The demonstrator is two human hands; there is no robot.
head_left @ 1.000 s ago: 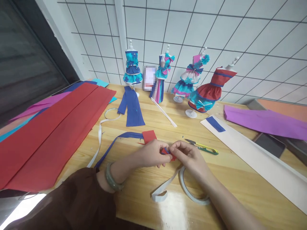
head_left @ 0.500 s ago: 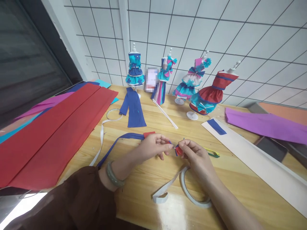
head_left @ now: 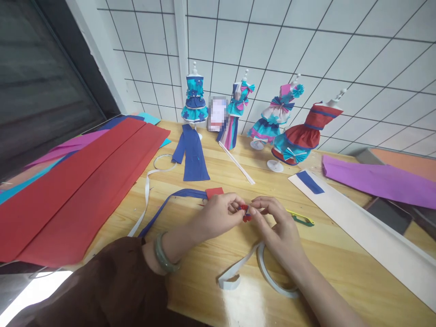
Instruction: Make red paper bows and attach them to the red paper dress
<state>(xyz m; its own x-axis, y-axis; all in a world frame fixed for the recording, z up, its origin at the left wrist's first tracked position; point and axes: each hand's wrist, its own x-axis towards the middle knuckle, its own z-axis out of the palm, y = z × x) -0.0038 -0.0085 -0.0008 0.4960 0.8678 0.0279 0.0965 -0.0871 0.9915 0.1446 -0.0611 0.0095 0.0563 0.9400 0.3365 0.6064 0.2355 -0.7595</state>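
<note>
A small pleated red paper bow [head_left: 245, 213] with blue edging is between my two hands, above the table. My left hand [head_left: 223, 213] pinches its left side with thumb and fingers. On its right side the thumb and forefinger of my right hand [head_left: 277, 222] close on the edge, the other fingers loosely curled. Just behind my left hand lies a red paper piece [head_left: 214, 192], with a folded blue paper strip [head_left: 185, 193] running left from it. Below my right wrist rests a roll of white tape [head_left: 272, 277], its loose end curled leftward. My fingers hide part of the bow.
A yellow-green cutter [head_left: 301, 219] lies right of my right hand. Several dress forms in paper dresses [head_left: 195, 102] stand along the wall, near a phone [head_left: 217, 113]. Red paper sheets [head_left: 85, 190] cover the left; a white strip [head_left: 361, 236] and purple paper [head_left: 378, 179] lie right.
The bow has moved slightly left, and its pleats are now gripped in my left fingers. My right hand has come closer to the left and its fingers have shifted to the bow's edge.
</note>
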